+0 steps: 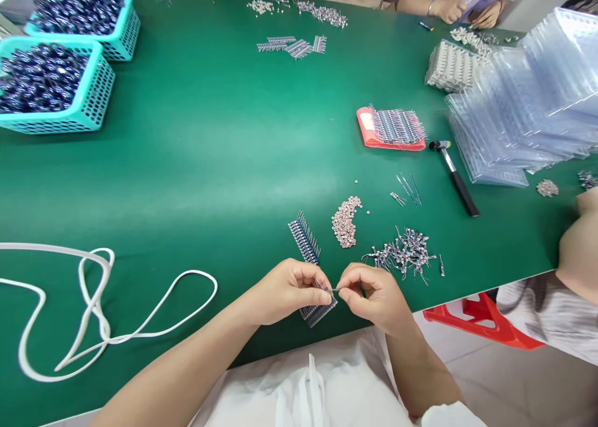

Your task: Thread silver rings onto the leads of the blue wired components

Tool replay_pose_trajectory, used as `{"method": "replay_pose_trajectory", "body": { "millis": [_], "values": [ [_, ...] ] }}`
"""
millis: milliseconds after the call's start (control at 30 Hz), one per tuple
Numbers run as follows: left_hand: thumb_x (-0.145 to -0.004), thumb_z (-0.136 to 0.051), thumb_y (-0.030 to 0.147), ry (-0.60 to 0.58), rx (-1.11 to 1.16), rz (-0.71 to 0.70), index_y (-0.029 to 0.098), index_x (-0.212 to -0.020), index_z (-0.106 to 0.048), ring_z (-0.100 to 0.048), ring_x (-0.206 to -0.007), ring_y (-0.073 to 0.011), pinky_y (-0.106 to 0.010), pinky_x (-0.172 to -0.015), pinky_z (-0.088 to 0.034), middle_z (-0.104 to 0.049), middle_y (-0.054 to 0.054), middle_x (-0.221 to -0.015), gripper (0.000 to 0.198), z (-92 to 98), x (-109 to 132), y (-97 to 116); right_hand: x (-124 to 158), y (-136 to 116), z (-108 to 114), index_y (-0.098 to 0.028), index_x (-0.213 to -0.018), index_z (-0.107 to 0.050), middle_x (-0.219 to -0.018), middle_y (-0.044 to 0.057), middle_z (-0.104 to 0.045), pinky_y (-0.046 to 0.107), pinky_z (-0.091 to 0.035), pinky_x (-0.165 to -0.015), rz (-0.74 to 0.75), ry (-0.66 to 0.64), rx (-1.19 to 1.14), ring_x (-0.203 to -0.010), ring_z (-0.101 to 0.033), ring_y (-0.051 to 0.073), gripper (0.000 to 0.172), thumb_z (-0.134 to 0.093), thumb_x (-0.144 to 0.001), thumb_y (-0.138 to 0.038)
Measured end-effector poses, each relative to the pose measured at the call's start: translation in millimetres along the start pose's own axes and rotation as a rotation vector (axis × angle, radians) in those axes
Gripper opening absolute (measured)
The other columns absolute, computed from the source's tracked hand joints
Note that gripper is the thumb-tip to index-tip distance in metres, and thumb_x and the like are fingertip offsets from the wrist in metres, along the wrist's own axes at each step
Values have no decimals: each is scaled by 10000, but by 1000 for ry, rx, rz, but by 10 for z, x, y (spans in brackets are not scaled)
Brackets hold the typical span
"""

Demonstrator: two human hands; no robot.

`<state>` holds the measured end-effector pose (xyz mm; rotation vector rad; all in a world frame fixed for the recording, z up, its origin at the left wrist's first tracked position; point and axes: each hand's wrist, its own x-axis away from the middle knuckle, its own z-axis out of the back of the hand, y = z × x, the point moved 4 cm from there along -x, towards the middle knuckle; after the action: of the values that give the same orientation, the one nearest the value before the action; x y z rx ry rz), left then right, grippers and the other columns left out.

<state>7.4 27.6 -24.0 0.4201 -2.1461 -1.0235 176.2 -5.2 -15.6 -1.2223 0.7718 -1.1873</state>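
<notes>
While both forearms reach in over the near edge of the smooth green surface (210, 146), we see the left hand (299, 293) pinching a dark, comb-like strip (320, 313) between thumb and fingers, close to that edge. The right hand (376, 296), just beside it, grasps one end of a thin wire (334, 290) with thumb and forefinger, the other fingers curled in. We read the visible part of the strip as slanting slightly, its right end a little farther from us; the wire lies nearly crosswise, from hand to hand.

Just beyond the left hand we find a second strip (304, 239), ribbed and blue-grey, its long axis running from far left to near right, with bristly metal legs along its right side. Farther right, we see a pile of small, pale round beads (344, 223), and nearer the edge a tangled heap of metal pieces (406, 252) with wiry legs. Toward the right side of the surface we spot a black-handled hammer (460, 187) beside stacked clear plastic trays (514, 112).
</notes>
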Motion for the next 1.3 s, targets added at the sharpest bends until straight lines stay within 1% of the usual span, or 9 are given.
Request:
{"method": "replay_pose_trajectory", "body": {
  "millis": [133,333,400,533,733,867,1000,1167,1300],
  "values": [
    [-704,-819,298,25,6,12,134,-745,-747,-613,-619,-122,-229,-597,-503,-721,-31,-692,183,38,10,32,-1,32,155,-210,-781,-657,-737,8,-629,256,-399,-554,-17,65,167,-609,-523,124,87,-600,-839,-179],
    [-717,-819,320,141,-1,-20,133,-739,-734,-625,-631,-131,-232,-595,-498,-726,-40,-701,206,93,7,94,23,91,633,-234,-847,-658,-793,16,-650,282,-433,-598,-32,156,711,-649,-577,149,142,-530,-899,-199],
    [-706,-827,324,166,10,-14,132,-737,-725,-628,-630,-134,-236,-593,-497,-733,-46,-716,220,95,2,92,21,88,711,-235,-900,-668,-861,35,-674,305,-459,-649,-13,211,859,-747,-624,182,154,-519,-905,-195],
    [-707,-826,329,183,31,-25,131,-747,-717,-629,-630,-134,-239,-602,-503,-740,-45,-730,230,109,-5,77,-50,65,614,-223,-1070,-664,-984,80,-669,366,-489,-793,86,248,996,-953,-619,247,221,-506,-925,-170],
    [-735,-812,331,186,29,-55,132,-774,-721,-628,-652,-137,-244,-618,-512,-741,-43,-747,222,131,3,58,-299,104,351,-190,-920,-664,-907,103,-646,384,-444,-742,116,226,1200,-863,-555,259,173,-498,-967,-187],
    [-735,-812,323,186,42,-72,131,-771,-713,-618,-650,-128,-243,-624,-516,-733,-36,-741,218,111,17,84,-392,96,262,-186,-857,-643,-869,95,-637,369,-430,-731,137,180,1189,-839,-543,248,202,-479,-973,-168],
    [-748,-803,315,208,37,-75,127,-789,-709,-621,-661,-124,-234,-626,-511,-723,-31,-736,214,127,28,107,-356,59,276,-203,-885,-639,-882,63,-648,340,-444,-755,124,121,1002,-853,-558,219,158,-509,-969,-170],
    [-756,-799,325,244,55,-109,132,-806,-702,-629,-684,-128,-236,-637,-515,-719,-27,-756,221,171,32,109,-219,39,418,-201,-977,-631,-954,63,-656,351,-459,-831,105,243,867,-932,-577,215,115,-523,-963,-165],
    [-766,-790,328,263,47,-103,136,-810,-704,-624,-689,-129,-236,-633,-511,-715,-25,-762,215,172,23,93,-164,69,390,-204,-1010,-636,-968,66,-653,361,-470,-819,139,237,854,-925,-575,219,137,-526,-956,-144]
  ]
}}
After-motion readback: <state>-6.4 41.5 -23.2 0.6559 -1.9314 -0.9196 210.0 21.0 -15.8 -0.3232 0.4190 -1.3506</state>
